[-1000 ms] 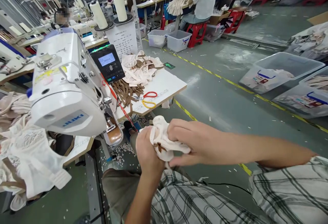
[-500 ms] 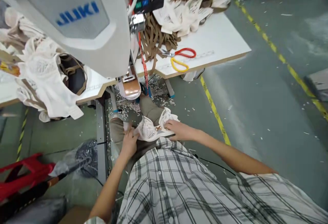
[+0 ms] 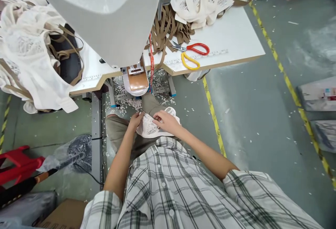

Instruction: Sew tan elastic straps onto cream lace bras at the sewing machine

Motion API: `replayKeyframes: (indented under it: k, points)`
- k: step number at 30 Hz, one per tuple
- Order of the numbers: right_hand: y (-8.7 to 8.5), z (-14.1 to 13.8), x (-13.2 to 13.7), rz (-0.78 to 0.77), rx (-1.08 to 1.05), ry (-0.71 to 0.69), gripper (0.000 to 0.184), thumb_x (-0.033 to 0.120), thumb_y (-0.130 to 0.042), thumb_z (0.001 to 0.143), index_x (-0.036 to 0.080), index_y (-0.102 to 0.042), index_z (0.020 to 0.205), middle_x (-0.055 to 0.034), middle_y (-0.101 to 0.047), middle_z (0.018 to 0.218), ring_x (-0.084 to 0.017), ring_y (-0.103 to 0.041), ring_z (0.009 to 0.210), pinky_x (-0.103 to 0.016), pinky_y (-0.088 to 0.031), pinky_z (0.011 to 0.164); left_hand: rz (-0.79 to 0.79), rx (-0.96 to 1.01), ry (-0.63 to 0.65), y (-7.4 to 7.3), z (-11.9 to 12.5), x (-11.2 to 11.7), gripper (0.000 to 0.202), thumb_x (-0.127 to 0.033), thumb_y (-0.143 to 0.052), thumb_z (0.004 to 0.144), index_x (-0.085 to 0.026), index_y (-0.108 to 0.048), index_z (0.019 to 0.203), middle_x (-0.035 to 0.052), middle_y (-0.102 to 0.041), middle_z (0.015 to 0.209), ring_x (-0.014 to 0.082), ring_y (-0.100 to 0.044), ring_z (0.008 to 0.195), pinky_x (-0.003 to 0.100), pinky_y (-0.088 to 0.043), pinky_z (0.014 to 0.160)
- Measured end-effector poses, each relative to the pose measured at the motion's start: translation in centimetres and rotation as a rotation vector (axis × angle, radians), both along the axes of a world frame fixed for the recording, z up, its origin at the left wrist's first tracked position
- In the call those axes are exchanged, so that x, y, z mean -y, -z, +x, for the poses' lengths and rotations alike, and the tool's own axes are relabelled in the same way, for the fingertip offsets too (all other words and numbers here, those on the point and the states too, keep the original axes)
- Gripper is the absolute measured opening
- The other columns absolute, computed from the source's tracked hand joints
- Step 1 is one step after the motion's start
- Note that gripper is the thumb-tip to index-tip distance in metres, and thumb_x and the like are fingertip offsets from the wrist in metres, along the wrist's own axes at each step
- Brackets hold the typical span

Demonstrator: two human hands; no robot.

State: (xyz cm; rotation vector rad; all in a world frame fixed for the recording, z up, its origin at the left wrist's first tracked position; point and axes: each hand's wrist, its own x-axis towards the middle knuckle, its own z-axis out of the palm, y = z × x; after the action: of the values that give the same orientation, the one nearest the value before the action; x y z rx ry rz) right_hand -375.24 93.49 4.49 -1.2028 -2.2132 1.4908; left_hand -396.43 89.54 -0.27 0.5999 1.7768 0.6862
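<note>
r hand (image 3: 166, 121) covers the mid of the white lace garment (image 3: 147, 127) on the lap, so what its fingers pinch can't be told, & l hand (image 3: 135, 121), gripping the garment's l edge, hides that bit. sewing machine (image 3: 105, 29) is cut off at the top & blocks part of the table (image 3: 236, 36) behind it, while the l garment pile (image 3: 23, 47), l red stool (image 3: 19, 164), cardboard box (image 3: 64, 213) & plaid shirt (image 3: 168, 194) all run out of frame. ruler marks (image 3: 217, 52), r-side bin label (image 3: 330, 93) & floor scraps (image 3: 129, 102) are too tiny to read or id.
</note>
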Motion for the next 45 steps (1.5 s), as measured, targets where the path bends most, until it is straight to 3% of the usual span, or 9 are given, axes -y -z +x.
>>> replayKeyframes:
  k: [4, 8, 11, 14, 24, 30, 37, 40, 45]
  points:
    - [-0.5, -1.0, -1.1, -0.088, -0.127, 0.107, 0.03, 0.043, -0.06, 0.092, 0.018, -0.064, 0.109, -0.0099, -0.063, 0.109, -0.02, -0.062, 0.099, -0.035, -0.05, 0.088, 0.162, 0.086, -0.045, -4.1, -0.9, 0.4, 0.042, -0.051, -0.067, 0.081, -0.014, -0.069, 0.1, 0.0041, -0.07, 0.083, 0.0157, -0.059, 0.075, 0.027, -0.048, 0.074]
    - [-3.1, -2.7, -1.7, -0.193, -0.321, 0.122, 0.036, 0.044, -0.061, 0.091, 0.019, -0.064, 0.117, -0.0118, -0.063, 0.123, -0.023, -0.061, 0.114, -0.041, -0.049, 0.102, 0.288, 0.139, -0.023, -9.7, -0.5, 1.7, 0.041, -0.048, -0.071, 0.081, -0.016, -0.072, 0.108, 0.0048, -0.072, 0.097, 0.019, -0.063, 0.09, 0.029, -0.049, 0.082]
    - [-5.4, -3.7, -1.8, -0.29, -0.431, 0.089, 0.034, 0.042, -0.061, 0.09, 0.02, -0.063, 0.116, -0.01, -0.067, 0.121, -0.022, -0.064, 0.11, -0.04, -0.051, 0.1, 0.365, 0.165, 0.013, -13.0, 0.2, 2.7, 0.033, -0.044, -0.072, 0.085, -0.017, -0.075, 0.105, 0.0046, -0.073, 0.094, 0.0191, -0.063, 0.088, 0.028, -0.049, 0.081]
    - [-6.8, -4.2, -1.4, -0.432, -0.504, 0.097, 0.039, 0.043, -0.064, 0.088, 0.018, -0.063, 0.117, -0.0092, -0.069, 0.114, -0.02, -0.066, 0.1, -0.037, -0.054, 0.091, 0.386, 0.202, -0.016, -14.7, 0.7, 3.4, 0.031, -0.042, -0.073, 0.085, -0.019, -0.077, 0.106, 0.0049, -0.074, 0.098, 0.0187, -0.064, 0.088, 0.028, -0.049, 0.08]
    - [-8.3, -4.1, -1.1, -0.675, -0.632, 0.143, 0.05, 0.047, -0.076, 0.079, 0.018, -0.064, 0.118, -0.0047, -0.066, 0.101, -0.014, -0.06, 0.086, -0.026, -0.051, 0.074, 0.405, 0.265, -0.015, -16.4, 1.0, 3.7, 0.027, -0.039, -0.072, 0.087, -0.023, -0.078, 0.109, 0.0047, -0.075, 0.099, 0.0178, -0.066, 0.09, 0.026, -0.05, 0.081]
    - [-8.8, -4.6, -1.7, -0.936, -0.785, 0.145, 0.036, 0.05, -0.074, 0.081, 0.02, -0.072, 0.1, -0.0013, -0.064, 0.092, -0.011, -0.058, 0.078, -0.022, -0.05, 0.069, 0.376, -0.023, 0.138, -17.3, 1.7, 3.2, 0.022, -0.04, -0.072, 0.086, -0.019, -0.077, 0.091, 0.0021, -0.073, 0.081, 0.0144, -0.061, 0.069, 0.024, -0.045, 0.064]
    - [-9.3, -2.9, 0.8, -0.336, -0.838, 0.164, 0.009, 0.029, -0.075, 0.086, 0.03, -0.079, 0.094, -0.003, -0.059, 0.106, -0.016, -0.059, 0.108, -0.034, -0.049, 0.102, 0.824, -1.052, 0.277, -17.4, 1.4, 3.6, 0.016, -0.029, -0.069, 0.086, -0.02, -0.072, 0.073, 0.0001, -0.059, 0.055, 0.0137, -0.052, 0.055, 0.028, -0.035, 0.06]
    - [-9.5, -2.3, 1.7, -0.219, -0.875, 0.131, 0.012, 0.025, -0.073, 0.087, 0.032, -0.079, 0.094, -0.0043, -0.06, 0.114, -0.018, -0.06, 0.113, -0.038, -0.051, 0.104, 0.934, -1.207, 0.296, -17.9, 1.2, 3.8, 0.021, -0.03, -0.068, 0.088, -0.02, -0.069, 0.069, -0.0015, -0.052, 0.05, 0.0136, -0.046, 0.051, 0.029, -0.031, 0.058]
    - [-9.6, -2.4, 2.2, -0.177, -0.919, 0.093, 0.018, 0.02, -0.069, 0.09, 0.034, -0.078, 0.097, -0.0041, -0.059, 0.118, -0.018, -0.062, 0.116, -0.038, -0.053, 0.103, 0.923, -1.264, 0.313, -18.8, 1.1, 3.8, 0.028, -0.031, -0.066, 0.09, -0.02, -0.066, 0.064, -0.0018, -0.047, 0.047, 0.0133, -0.044, 0.049, 0.03, -0.028, 0.056]
